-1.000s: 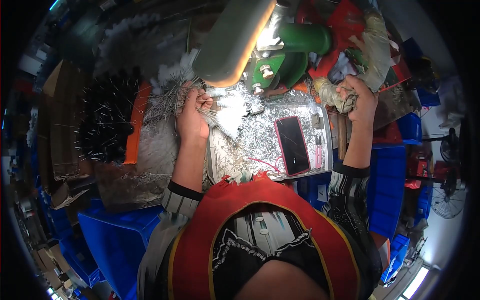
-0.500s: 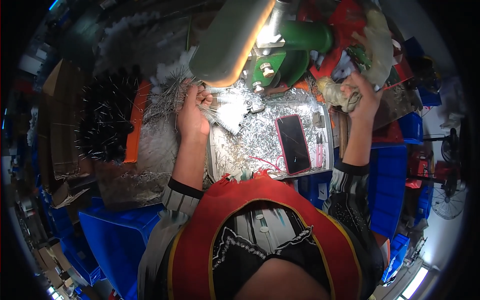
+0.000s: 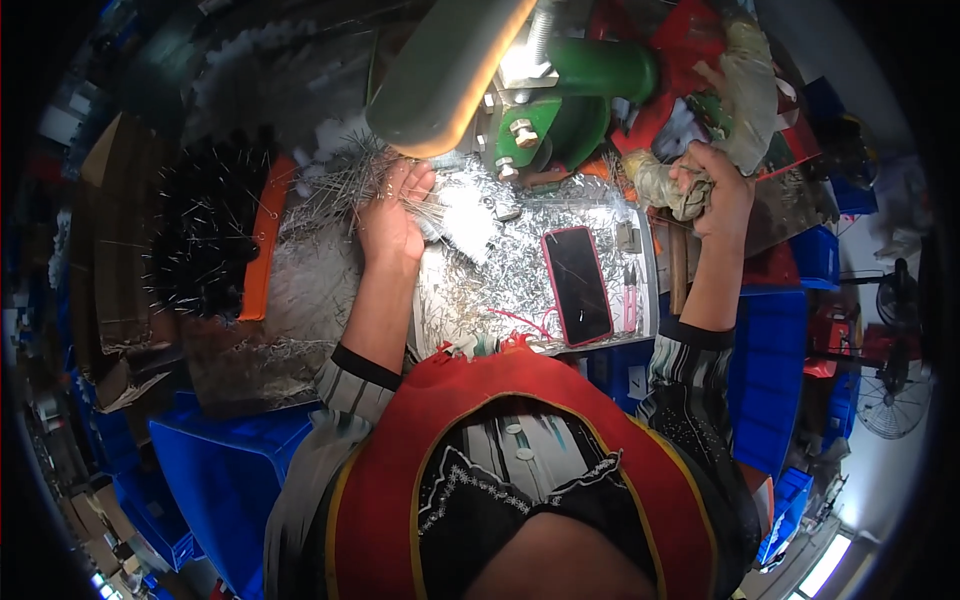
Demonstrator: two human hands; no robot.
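Note:
My left hand (image 3: 392,212) is closed around a bundle of thin metal wires (image 3: 345,180) that fan out to the left, close under the green press machine (image 3: 560,95). My right hand (image 3: 715,190) grips a press handle wrapped in dirty cloth (image 3: 668,185) at the right of the machine. The shiny metal work tray (image 3: 500,270) between my arms is littered with small metal scraps.
A smartphone with a pink case (image 3: 577,285) lies on the tray's right side beside a small pink tube (image 3: 630,298). A dark heap of wire pieces (image 3: 205,235) and an orange bin edge (image 3: 262,250) lie left. Blue plastic bins (image 3: 770,370) stand right and at lower left (image 3: 215,470).
My right hand with the wrapped handle has moved slightly up and back. My left hand stays at the wire bundle with little movement.

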